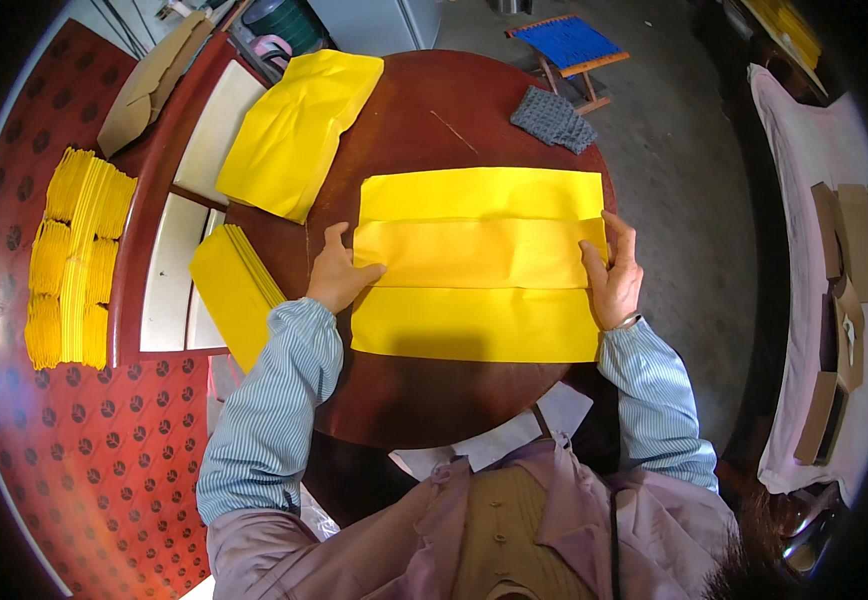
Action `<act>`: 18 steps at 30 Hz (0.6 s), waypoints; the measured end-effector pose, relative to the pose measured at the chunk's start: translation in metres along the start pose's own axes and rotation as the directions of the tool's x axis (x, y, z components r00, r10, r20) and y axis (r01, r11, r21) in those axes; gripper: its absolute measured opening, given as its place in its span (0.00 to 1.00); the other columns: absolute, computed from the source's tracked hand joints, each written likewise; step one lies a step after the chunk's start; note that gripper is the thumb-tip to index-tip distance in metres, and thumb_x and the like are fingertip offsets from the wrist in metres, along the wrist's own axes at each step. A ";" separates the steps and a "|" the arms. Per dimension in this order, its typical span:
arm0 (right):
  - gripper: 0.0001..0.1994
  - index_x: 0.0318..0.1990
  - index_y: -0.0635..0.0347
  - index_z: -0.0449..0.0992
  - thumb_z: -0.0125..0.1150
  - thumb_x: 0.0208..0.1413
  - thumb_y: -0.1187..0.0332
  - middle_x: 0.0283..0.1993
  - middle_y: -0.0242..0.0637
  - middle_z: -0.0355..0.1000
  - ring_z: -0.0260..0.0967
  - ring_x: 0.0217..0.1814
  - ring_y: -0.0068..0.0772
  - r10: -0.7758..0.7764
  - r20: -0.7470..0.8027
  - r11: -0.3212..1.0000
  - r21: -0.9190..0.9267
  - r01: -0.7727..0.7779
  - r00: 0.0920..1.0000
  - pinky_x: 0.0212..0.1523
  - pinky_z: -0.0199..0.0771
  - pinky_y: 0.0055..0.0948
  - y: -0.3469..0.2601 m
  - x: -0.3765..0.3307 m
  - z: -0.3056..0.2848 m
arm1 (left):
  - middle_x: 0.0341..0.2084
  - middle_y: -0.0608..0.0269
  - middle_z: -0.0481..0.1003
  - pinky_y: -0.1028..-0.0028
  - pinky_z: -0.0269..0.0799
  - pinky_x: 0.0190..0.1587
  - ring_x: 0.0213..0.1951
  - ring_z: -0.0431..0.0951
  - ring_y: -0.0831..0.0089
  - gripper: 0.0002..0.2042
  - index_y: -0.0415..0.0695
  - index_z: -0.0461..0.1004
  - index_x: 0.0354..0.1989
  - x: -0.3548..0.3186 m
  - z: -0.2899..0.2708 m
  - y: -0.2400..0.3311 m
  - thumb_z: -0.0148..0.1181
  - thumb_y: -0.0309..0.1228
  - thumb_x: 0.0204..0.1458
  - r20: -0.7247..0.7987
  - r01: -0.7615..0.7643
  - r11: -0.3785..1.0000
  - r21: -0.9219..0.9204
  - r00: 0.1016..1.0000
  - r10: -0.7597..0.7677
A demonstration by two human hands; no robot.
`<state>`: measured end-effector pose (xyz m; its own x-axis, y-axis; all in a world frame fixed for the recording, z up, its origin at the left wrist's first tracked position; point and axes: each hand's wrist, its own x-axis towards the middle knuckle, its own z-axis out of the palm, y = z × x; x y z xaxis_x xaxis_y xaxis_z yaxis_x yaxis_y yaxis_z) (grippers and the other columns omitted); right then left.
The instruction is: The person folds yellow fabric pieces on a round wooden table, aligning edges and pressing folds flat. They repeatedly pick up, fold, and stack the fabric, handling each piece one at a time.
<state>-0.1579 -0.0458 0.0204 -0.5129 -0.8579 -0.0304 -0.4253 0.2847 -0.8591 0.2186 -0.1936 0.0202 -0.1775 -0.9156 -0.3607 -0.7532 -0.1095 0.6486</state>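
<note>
A wide yellow sheet (479, 325) with two crosswise creases spreads over the round dark-red table in front of me. My left hand (342, 272) is at its left edge, thumb lying on top and index finger raised beside the edge; the other fingers are mostly hidden. At the opposite edge my right hand (614, 278) has its thumb on the sheet and its fingers round the outside. To the left, a stack of folded yellow pieces (234, 290) sits near my left forearm. Above that stack lies a larger crumpled yellow piece (299, 130).
The round table (424, 110) carries a grey knitted cloth (554, 120) at its far right. Several bundled yellow stacks (74, 260) rest on a red patterned surface at left. A blue-topped folding stool (569, 45) stands beyond; cardboard pieces (844, 280) lie on a pale cloth at right.
</note>
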 end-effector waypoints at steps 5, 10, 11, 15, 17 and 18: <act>0.22 0.70 0.46 0.61 0.56 0.73 0.61 0.69 0.54 0.71 0.76 0.65 0.54 0.066 0.047 0.990 0.120 -0.071 0.997 0.65 0.79 0.46 -0.002 0.001 -0.005 | 0.46 0.45 0.83 0.69 0.76 0.58 0.48 0.85 0.58 0.48 0.35 0.49 0.74 0.003 -0.002 -0.003 0.76 0.34 0.49 0.028 0.018 0.996 -0.088 0.999 -0.016; 0.21 0.69 0.47 0.62 0.55 0.73 0.62 0.68 0.51 0.73 0.77 0.64 0.52 0.051 0.033 0.996 0.073 -0.053 0.998 0.64 0.79 0.44 0.007 -0.002 -0.007 | 0.47 0.46 0.83 0.68 0.77 0.58 0.48 0.85 0.60 0.48 0.32 0.49 0.74 0.008 -0.004 -0.004 0.76 0.33 0.50 0.059 0.039 0.994 -0.102 0.998 -0.033; 0.20 0.69 0.47 0.63 0.55 0.73 0.61 0.68 0.52 0.72 0.77 0.64 0.52 -0.016 0.014 1.000 0.022 0.016 1.000 0.64 0.79 0.44 0.010 -0.002 -0.007 | 0.47 0.46 0.84 0.68 0.77 0.57 0.48 0.85 0.60 0.48 0.32 0.48 0.74 0.008 -0.005 -0.004 0.76 0.32 0.51 0.059 0.046 0.993 -0.111 0.997 -0.040; 0.19 0.68 0.46 0.66 0.55 0.73 0.60 0.69 0.52 0.72 0.76 0.65 0.51 -0.107 0.008 0.993 -0.038 0.107 0.994 0.64 0.79 0.45 0.019 -0.002 -0.006 | 0.50 0.46 0.83 0.67 0.76 0.59 0.52 0.84 0.62 0.49 0.33 0.46 0.75 0.002 -0.009 -0.007 0.76 0.29 0.51 0.153 -0.011 0.971 -0.239 0.987 0.049; 0.20 0.68 0.46 0.66 0.56 0.73 0.60 0.64 0.52 0.75 0.77 0.63 0.51 -0.132 -0.021 0.987 -0.094 0.130 0.991 0.62 0.80 0.46 0.021 -0.004 -0.007 | 0.53 0.46 0.81 0.66 0.77 0.59 0.53 0.82 0.64 0.49 0.33 0.45 0.75 -0.003 -0.010 -0.009 0.76 0.25 0.52 0.194 -0.058 0.933 -0.355 0.972 0.134; 0.20 0.69 0.46 0.66 0.56 0.72 0.61 0.62 0.53 0.76 0.78 0.61 0.51 -0.145 -0.032 0.979 -0.152 0.138 0.989 0.61 0.81 0.45 0.022 -0.005 -0.008 | 0.54 0.46 0.80 0.66 0.76 0.60 0.55 0.81 0.64 0.49 0.34 0.45 0.75 -0.004 -0.010 -0.010 0.76 0.25 0.52 0.180 -0.063 0.935 -0.348 0.975 0.132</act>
<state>-0.1709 -0.0323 0.0057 -0.4697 -0.8759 0.1106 -0.6007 0.2253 -0.7671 0.2332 -0.1933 0.0219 -0.3865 -0.8375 -0.3863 -0.4730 -0.1796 0.8626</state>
